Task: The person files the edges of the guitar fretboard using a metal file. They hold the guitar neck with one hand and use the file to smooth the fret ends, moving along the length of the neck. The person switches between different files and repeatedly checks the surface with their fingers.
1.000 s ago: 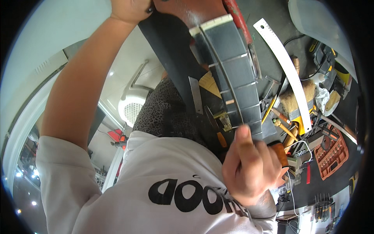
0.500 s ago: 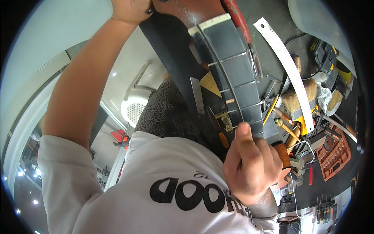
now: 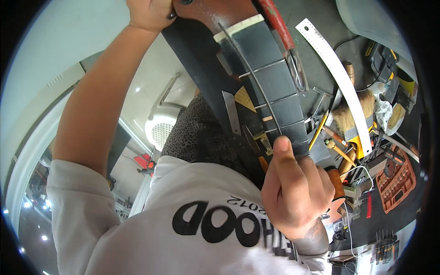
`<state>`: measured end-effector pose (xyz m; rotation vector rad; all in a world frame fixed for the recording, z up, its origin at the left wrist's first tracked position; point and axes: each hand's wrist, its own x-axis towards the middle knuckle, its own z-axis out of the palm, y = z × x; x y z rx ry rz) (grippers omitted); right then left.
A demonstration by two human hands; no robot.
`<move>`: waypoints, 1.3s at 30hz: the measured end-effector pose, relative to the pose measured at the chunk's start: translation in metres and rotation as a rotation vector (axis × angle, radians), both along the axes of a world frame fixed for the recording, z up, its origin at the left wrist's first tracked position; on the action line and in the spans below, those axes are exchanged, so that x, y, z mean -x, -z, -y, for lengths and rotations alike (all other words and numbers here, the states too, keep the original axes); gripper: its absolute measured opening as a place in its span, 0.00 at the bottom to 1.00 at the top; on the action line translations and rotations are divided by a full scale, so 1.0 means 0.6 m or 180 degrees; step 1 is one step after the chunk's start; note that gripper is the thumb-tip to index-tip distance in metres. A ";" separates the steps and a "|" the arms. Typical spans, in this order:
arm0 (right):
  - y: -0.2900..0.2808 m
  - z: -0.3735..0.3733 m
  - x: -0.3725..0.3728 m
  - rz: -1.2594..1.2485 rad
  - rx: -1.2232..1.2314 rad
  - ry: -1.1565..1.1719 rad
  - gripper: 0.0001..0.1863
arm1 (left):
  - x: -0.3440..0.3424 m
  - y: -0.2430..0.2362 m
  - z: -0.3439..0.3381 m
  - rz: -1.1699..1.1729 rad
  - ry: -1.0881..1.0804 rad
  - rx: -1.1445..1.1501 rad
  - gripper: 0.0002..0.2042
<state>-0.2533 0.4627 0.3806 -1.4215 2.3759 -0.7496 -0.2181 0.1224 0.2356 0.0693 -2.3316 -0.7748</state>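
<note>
My left hand point(image 3: 149, 13) at the top edge grips the reddish-brown headstock point(image 3: 213, 11) of a stringed instrument. The dark fretboard point(image 3: 282, 85) runs down from a white nut point(image 3: 250, 22), crossed by metal frets. A thin dark rod point(image 3: 252, 82) lies lengthwise over the frets, its tip just past the nut. My right hand point(image 3: 293, 188) is closed on the rod's lower end, thumb uppermost and fingers curled. A red padded bar point(image 3: 279, 25) runs beside the neck; a small steel square point(image 3: 231, 112) and a yellow notched card point(image 3: 244, 98) lie left of it.
Right of the neck, a white steel ruler point(image 3: 332, 62), wide brush point(image 3: 366, 114), pencil point(image 3: 320, 128), mallet-like tools and an orange socket case point(image 3: 394, 183) crowd the dark bench point(image 3: 380, 224). A white perforated chair point(image 3: 162, 128) stands beyond my legs at left.
My right hand has moved slightly upward along the neck, and the rod's tip now reaches farther onto the headstock. The neck has shifted a little leftward in view.
</note>
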 end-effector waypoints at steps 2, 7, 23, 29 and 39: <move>0.009 0.024 0.009 -0.0081 0.0116 -0.0161 0.24 | -0.010 0.008 0.008 0.0031 -0.0064 -0.0044 0.30; -0.011 -0.001 0.001 0.0117 -0.0172 -0.0084 0.26 | -0.008 0.001 0.001 0.0040 -0.0046 -0.0016 0.30; -0.010 -0.004 0.007 -0.0037 0.0136 -0.0165 0.24 | -0.003 0.003 0.002 0.0027 -0.0036 -0.0080 0.30; 0.001 -0.067 -0.020 -0.0557 0.1025 0.0492 0.27 | -0.005 0.008 -0.003 -0.0136 0.0082 -0.0403 0.29; 0.068 -0.154 -0.076 0.0392 0.1115 0.3085 0.22 | 0.001 -0.012 -0.017 -0.0115 0.0092 -0.0474 0.25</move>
